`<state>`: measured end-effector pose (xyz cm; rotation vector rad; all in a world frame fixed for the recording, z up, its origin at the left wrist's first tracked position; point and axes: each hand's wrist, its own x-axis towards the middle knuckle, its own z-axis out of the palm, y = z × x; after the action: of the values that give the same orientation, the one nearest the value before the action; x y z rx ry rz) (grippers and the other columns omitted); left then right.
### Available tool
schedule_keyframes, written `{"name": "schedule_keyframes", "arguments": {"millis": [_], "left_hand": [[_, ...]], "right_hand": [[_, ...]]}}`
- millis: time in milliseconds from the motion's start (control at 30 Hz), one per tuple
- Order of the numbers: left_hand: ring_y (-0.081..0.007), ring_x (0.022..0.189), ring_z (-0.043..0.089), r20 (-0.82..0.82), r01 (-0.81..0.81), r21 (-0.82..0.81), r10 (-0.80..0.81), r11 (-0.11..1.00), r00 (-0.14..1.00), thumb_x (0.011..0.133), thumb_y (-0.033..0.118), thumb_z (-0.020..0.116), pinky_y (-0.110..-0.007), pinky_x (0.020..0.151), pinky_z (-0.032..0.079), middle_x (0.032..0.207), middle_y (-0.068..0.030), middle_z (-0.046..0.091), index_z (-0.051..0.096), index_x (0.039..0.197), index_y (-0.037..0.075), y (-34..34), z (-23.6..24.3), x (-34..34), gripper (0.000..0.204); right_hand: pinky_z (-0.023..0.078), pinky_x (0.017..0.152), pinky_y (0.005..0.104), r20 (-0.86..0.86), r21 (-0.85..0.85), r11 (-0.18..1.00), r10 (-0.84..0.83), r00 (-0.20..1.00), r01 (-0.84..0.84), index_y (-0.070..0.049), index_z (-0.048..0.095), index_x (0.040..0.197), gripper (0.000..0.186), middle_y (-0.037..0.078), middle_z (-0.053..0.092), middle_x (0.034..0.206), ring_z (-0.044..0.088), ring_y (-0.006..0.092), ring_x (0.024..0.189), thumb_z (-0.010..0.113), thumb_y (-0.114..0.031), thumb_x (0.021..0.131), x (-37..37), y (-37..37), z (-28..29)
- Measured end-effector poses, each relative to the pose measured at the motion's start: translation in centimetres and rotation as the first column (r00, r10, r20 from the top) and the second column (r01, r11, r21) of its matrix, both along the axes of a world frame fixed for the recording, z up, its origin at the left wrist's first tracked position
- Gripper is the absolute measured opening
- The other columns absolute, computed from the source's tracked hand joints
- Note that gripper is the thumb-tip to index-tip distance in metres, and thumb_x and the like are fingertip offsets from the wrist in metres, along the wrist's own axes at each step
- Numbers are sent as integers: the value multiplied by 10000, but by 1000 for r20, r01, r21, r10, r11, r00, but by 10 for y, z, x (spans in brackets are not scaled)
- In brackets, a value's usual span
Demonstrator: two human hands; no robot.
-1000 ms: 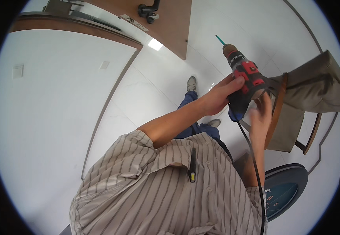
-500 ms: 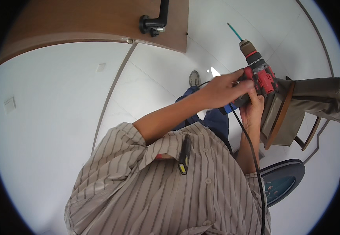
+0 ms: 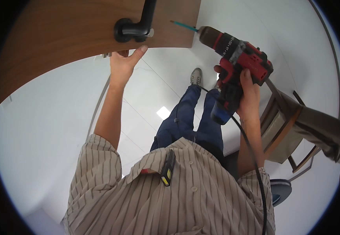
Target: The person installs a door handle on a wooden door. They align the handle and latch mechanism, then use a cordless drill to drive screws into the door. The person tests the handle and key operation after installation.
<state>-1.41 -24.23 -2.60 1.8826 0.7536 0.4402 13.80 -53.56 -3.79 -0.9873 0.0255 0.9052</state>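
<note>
With the fingers of my right hand wrapped round its grip, a red and black cordless drill is held up at the right. Its long teal screwdriver bit points left, towards the face of a brown wooden door. A gap cannot be judged between the bit's tip and the door. My left hand grips the door's near edge just below the black lever handle. Its thumb lies along the edge, while the other fingers are partly hidden behind the door.
A chair with a dark covering over it stands at the right, close to my right forearm. A round dark stool-like object is lower right. A black cable runs past the drill. White floor tiles lie below.
My left hand has left the drill and moved left to the door edge. The drill has come nearer and swung its bit leftward. The door and handle now appear larger.
</note>
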Motion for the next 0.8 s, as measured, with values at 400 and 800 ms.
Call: {"name": "schedule_keyframes", "arguments": {"millis": [400,800], "left_hand": [[-78,831,580,-26,-85,29,86,996,996,840,39,752,-250,756,480,915,3,653,683,981,19,14,-2,37,159],[-56,875,538,112,-119,-226,147,967,983,835,-83,655,-236,788,424,949,30,621,655,1028,43,-10,-21,38,230]], "right_hand": [[576,719,326,15,13,988,154,988,-154,48,571,1275,554,187,713,1067,697,213,836,546,-440,1013,48,33,5],[566,698,289,-56,21,986,165,985,-164,48,599,1240,527,186,728,1029,680,155,754,539,-430,1024,40,25,-21]]}}
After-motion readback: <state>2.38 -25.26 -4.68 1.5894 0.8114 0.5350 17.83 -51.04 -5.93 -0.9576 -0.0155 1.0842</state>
